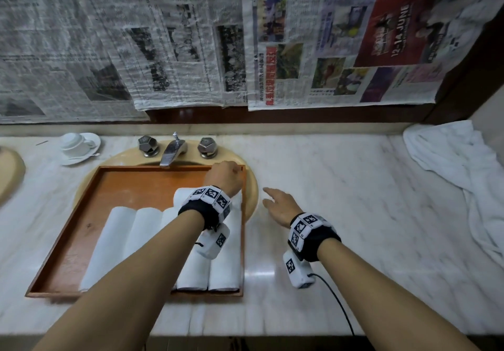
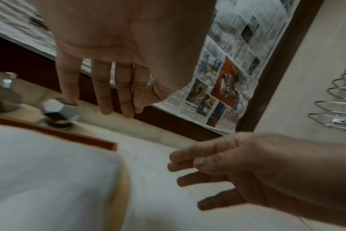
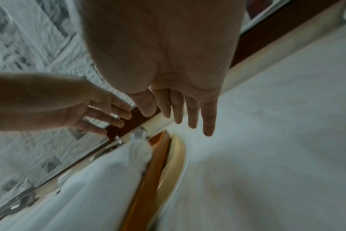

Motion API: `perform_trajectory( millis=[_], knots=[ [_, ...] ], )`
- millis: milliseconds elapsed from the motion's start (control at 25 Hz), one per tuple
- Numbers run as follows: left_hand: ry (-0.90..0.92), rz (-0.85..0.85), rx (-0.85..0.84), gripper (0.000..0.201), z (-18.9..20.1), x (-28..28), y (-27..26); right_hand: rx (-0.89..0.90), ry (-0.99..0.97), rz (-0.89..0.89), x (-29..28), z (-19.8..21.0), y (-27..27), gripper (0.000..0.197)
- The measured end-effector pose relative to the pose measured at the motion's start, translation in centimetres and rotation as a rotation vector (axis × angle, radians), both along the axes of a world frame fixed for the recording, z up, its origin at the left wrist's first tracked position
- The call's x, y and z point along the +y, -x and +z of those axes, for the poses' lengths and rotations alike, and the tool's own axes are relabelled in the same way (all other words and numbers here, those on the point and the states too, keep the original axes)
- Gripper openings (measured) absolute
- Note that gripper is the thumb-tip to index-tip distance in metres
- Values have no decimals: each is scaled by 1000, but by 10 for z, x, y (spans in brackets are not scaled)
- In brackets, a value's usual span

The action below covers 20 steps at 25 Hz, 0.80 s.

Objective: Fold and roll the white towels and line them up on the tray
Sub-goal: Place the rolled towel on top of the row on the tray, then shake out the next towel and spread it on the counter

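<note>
Several rolled white towels [image 1: 120, 241] lie side by side in the wooden tray [image 1: 81, 206] that sits over the sink. The rightmost roll [image 1: 225, 271] lies against the tray's right wall. My left hand [image 1: 225, 176] hovers above the far right corner of the tray, fingers straight and empty [image 2: 109, 93]. My right hand [image 1: 275, 200] floats over the marble counter just right of the tray, fingers spread and holding nothing [image 3: 186, 112]. A loose heap of unfolded white towels [image 1: 458, 165] lies at the counter's far right.
A faucet [image 1: 171, 150] with two metal knobs [image 1: 207, 147] stands behind the tray. A white cup on a saucer [image 1: 77, 146] sits at the back left. Newspaper sheets [image 1: 245, 37] cover the wall. The marble counter [image 1: 341, 200] stretches right toward a wire rack [image 2: 338, 100].
</note>
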State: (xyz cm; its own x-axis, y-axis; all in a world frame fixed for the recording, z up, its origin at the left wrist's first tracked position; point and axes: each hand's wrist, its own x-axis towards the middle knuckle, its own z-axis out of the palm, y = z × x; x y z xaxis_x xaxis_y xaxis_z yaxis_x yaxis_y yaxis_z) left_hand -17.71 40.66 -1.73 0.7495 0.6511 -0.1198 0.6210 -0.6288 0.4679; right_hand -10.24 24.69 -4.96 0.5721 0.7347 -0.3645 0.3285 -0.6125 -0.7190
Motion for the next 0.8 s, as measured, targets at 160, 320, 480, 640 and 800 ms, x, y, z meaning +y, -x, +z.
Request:
perform_trajectory(
  millis=[160,320,480,640,800],
  knots=[
    [60,-86,-64,31,24,-85,-76,-47,-68,-121,-73,44,-74,39],
    [94,-227,-94,28,29,-217,-163,-141,-81,-275,-201,49,-136,36],
    [131,-463,-44,25,9,-360,-232,-259,137,-596,-358,8,-176,43],
    [139,-732,45,29,-19,-483,-274,-286,497,-902,-491,-22,-177,65],
    [73,-983,254,41,-51,-551,-286,-234,481,-1029,-559,-53,-167,48]
  ],
)
